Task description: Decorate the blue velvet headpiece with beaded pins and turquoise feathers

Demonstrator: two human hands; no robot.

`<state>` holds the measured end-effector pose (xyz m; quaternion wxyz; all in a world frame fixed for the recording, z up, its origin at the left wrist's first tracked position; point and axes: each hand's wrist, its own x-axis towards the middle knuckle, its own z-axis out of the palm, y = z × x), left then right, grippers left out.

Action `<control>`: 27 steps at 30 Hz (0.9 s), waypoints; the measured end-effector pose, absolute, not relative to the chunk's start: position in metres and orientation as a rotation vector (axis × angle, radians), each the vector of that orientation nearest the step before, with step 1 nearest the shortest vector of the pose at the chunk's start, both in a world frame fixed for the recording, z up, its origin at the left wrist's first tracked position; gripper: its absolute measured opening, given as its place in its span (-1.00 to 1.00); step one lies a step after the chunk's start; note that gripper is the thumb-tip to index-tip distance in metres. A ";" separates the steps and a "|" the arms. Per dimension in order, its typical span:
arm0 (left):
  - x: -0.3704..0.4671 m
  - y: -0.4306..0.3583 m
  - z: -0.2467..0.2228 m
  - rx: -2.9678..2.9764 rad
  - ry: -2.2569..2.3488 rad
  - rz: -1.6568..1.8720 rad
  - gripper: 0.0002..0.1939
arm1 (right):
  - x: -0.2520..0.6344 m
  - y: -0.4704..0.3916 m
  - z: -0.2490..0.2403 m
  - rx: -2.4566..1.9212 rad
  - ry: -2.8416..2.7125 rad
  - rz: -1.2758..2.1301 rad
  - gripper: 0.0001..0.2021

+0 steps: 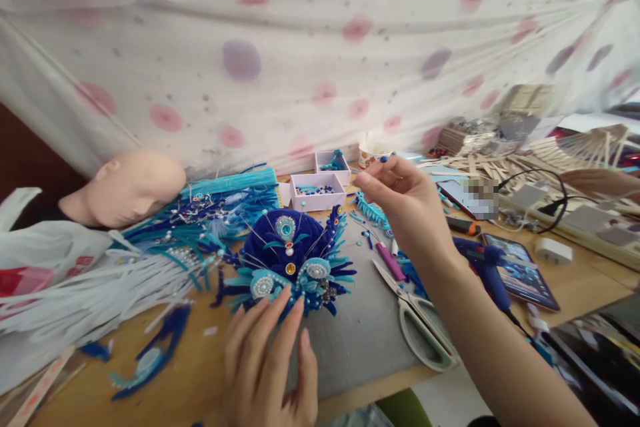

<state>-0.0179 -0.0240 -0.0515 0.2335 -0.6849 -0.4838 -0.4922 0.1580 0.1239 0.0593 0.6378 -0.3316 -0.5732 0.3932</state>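
Note:
A blue headdress of dark blue velvet and turquoise fuzzy strips stands on a grey mat, set with pearl-ringed ornaments and gems. My left hand is in front of it, fingers spread, with the fingertips at its lower front edge; whether they press on it I cannot tell. Raised to the right of the headdress, my right hand has thumb and fingers pinched together. A small dark blue bead shows at those fingertips. Behind the headdress stands a white box of loose beads.
Scissors lie beneath my right forearm, near a purple lighter. A blue glue gun and a phone are further right. White fuzzy strips and a mannequin head occupy the left. Another person's hand reaches in at right.

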 end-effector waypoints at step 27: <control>-0.002 -0.008 -0.075 -1.947 -1.431 -1.464 -0.74 | 0.131 0.144 0.031 -0.923 -1.388 1.253 -0.71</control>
